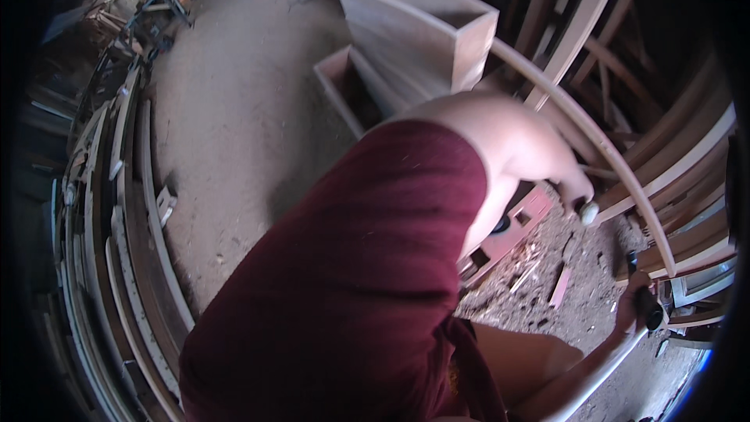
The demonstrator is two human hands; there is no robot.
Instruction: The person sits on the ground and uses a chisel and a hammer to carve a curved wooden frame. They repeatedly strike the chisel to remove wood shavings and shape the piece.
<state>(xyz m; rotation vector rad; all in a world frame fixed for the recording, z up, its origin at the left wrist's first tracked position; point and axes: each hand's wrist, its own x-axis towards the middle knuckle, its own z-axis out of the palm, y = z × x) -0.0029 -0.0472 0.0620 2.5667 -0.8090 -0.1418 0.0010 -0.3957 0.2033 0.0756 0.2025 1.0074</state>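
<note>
My left arm, in a dark red sleeve, bends across the upper right of the head view. My left hand (574, 186) is closed on a short rod with a pale rounded end (589, 212). Lower at the right, my right hand (634, 297) grips a dark-handled tool (650, 309), its far part hard to make out. Below my left arm a pink wooden piece with square openings (528, 211) lies among wood scraps (525, 273). A long curved strip of wood (625, 172) arches down beside both hands.
Tall wooden boxes (410, 19) stand ahead on the dusty floor (219, 125). Long boards and strips (129, 250) lie stacked along the left. Curved and straight timbers (680, 148) crowd the right side. Assorted clutter (164, 4) is at the far upper left.
</note>
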